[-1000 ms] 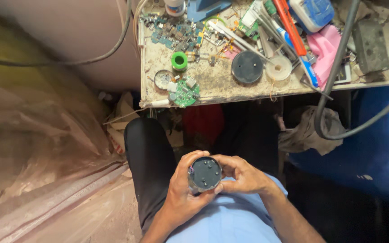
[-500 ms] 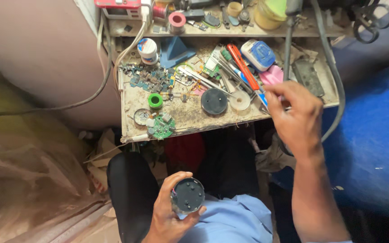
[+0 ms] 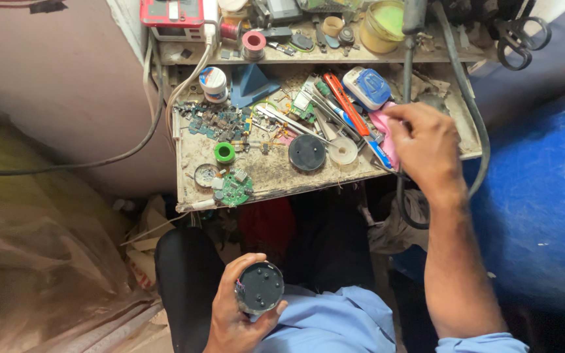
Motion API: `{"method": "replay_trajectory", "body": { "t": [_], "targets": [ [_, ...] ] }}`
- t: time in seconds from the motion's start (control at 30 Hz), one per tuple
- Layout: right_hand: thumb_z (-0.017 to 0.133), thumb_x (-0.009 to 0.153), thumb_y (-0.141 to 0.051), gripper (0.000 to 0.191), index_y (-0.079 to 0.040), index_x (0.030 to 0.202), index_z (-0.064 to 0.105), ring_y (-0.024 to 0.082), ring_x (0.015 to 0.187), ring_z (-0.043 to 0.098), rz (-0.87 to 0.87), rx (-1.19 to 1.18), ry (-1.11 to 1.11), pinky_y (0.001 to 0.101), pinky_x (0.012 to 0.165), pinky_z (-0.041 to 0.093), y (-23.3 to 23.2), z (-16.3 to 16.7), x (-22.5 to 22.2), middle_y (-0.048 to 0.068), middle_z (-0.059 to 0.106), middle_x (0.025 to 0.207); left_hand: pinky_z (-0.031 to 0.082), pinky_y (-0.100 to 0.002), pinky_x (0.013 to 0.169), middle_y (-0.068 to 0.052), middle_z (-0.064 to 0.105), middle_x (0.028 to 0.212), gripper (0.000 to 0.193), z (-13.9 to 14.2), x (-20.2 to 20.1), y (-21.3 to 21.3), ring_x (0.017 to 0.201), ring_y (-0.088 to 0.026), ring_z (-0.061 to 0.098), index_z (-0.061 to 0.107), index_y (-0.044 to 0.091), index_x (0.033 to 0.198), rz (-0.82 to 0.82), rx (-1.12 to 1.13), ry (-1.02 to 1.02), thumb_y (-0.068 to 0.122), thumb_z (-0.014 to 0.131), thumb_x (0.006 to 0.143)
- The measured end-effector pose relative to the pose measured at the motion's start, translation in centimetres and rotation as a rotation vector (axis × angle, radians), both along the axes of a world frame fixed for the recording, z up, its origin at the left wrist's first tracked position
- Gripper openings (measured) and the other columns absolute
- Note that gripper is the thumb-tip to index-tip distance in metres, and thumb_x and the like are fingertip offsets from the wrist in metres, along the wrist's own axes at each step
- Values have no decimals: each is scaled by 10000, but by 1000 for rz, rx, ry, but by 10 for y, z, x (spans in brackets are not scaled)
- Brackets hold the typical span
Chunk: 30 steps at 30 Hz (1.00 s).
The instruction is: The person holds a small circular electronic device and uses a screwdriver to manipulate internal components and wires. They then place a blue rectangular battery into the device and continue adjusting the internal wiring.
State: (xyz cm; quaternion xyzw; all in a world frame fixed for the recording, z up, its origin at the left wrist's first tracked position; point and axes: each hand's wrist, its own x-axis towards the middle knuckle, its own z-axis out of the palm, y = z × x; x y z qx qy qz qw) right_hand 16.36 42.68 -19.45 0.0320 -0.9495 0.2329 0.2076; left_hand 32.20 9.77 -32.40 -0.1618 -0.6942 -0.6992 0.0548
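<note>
I judge this the fetching step: my left hand (image 3: 233, 314) cups the round black housing (image 3: 259, 287) over my lap, my right hand (image 3: 423, 147) pinches the pink cloth (image 3: 382, 124) by the worktop's (image 3: 269, 176) right edge, lifting comes next.

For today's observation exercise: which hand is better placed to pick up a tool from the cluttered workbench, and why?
The right hand: it is stretched over the workbench, touching a pink cloth beside the tools. The left hand sits low at the lap, gripping a round dark device.
</note>
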Motion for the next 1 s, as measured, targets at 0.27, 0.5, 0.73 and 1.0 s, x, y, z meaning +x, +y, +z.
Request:
{"method": "replay_trajectory", "body": {
  "t": [0.27,0.5,0.73,1.0],
  "targets": [
    [695,916,-142,312,-45,1211,726,328,932,716,89,122,-165,424,849,558,-1,-16,-21,168,734,1020,525,-372,1031,-169,596,1362,777,16,-1,6,1209,-292,648,517,26,1387,20,-21,25,59,905,715],
    [688,1001,-232,287,-49,1211,755,367,953,680,10,307,-196,469,865,531,16,-17,-22,205,703,1044,532,-364,1029,-158,580,1381,766,23,3,-3,1228,-290,639,509,34,1406,50,-34,56,63,896,745],
    [567,1049,-110,250,-31,1195,755,286,864,672,-59,206,26,392,815,523,34,17,11,172,704,951,544,-365,1007,-168,568,1368,748,27,8,-9,1191,-286,646,500,36,1418,60,-63,60,77,886,779],
    [734,886,-165,281,-26,1129,712,51,684,591,167,-232,-195,211,571,474,-44,60,104,-34,679,837,557,-359,993,-167,569,1356,747,29,11,-10,1178,-287,650,484,41,1425,131,-68,179,15,862,781]
  ]
}}
